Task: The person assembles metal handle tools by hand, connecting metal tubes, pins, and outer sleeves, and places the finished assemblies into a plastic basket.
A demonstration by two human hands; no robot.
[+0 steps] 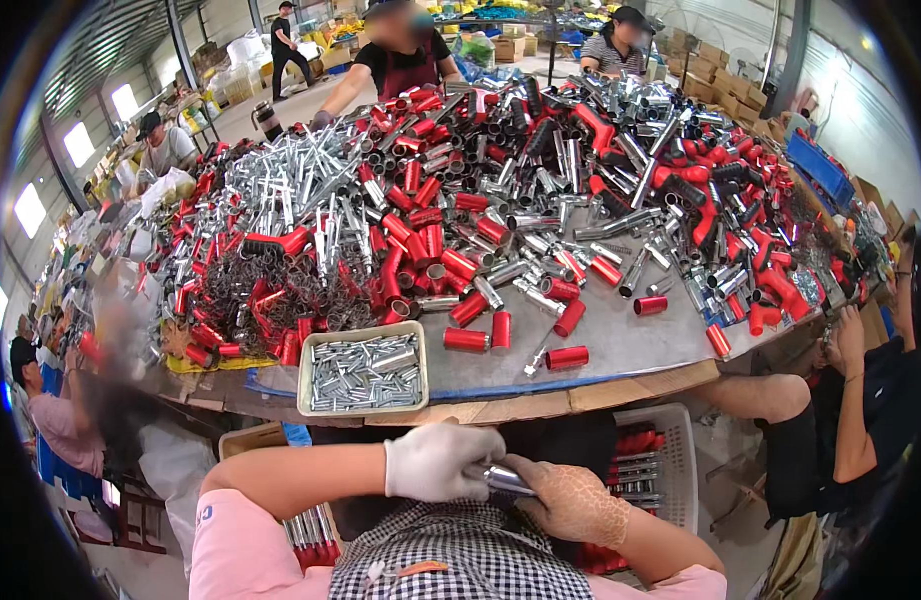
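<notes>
In front of my apron, my left hand [441,463] in a white glove is closed around one end of a shiny silver metal tube [508,480]. My right hand [579,502], in a tan patterned glove, grips the other end. The gloves hide both ends of the tube. Just beyond my hands, at the table's near edge, stands a cream tray [363,411] filled with small metal pins [366,368]. Loose red sleeves [567,357] lie on the grey table [631,345] to the right of the tray.
A large heap of red sleeves, chrome tubes [646,180], springs [266,285] and red-black handles [703,205] covers most of the table. Beside my lap, a grey plastic basket [689,470] holds red-and-silver assemblies. Several people sit around the table; a co-worker's knee [771,397] is close at right.
</notes>
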